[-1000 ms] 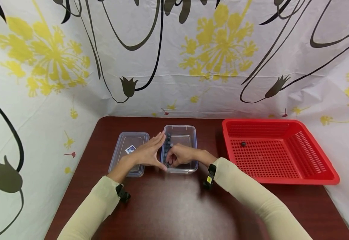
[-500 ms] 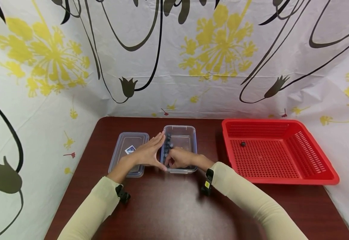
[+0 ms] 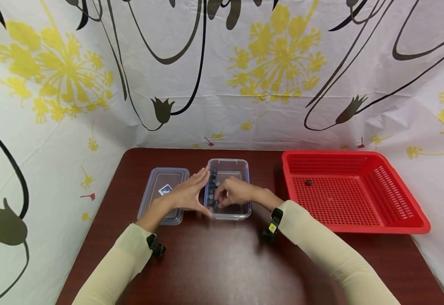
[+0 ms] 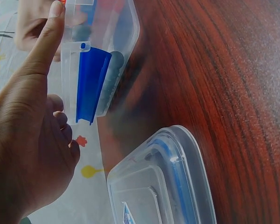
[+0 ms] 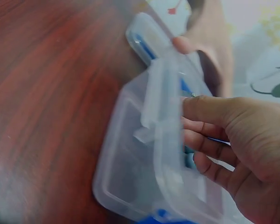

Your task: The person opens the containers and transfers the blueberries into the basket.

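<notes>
A clear plastic food box (image 3: 227, 162) with blue side clips stands mid-table. Several small dark pieces (image 3: 212, 189), round-looking, line its left side. My left hand (image 3: 186, 194) spans that side from outside, fingers straight toward the back and thumb spread to the front corner; the left wrist view shows the thumb along the rim. My right hand (image 3: 238, 191) reaches into the box with bent fingers, beside the pieces. In the right wrist view the box wall hides its fingertips (image 5: 193, 107), and I cannot tell whether they pinch a piece.
The box's clear lid (image 3: 153, 186), with a blue-and-white label, lies at the left, partly under my left arm. A red perforated basket (image 3: 363, 228) stands at the right with one dark piece (image 3: 308, 182) inside. Patterned white cloth (image 3: 222, 106) hangs behind the table.
My right hand has lifted from the box's front left corner and shifted slightly back and right. The left hand, box, lid and basket have stayed in place.
</notes>
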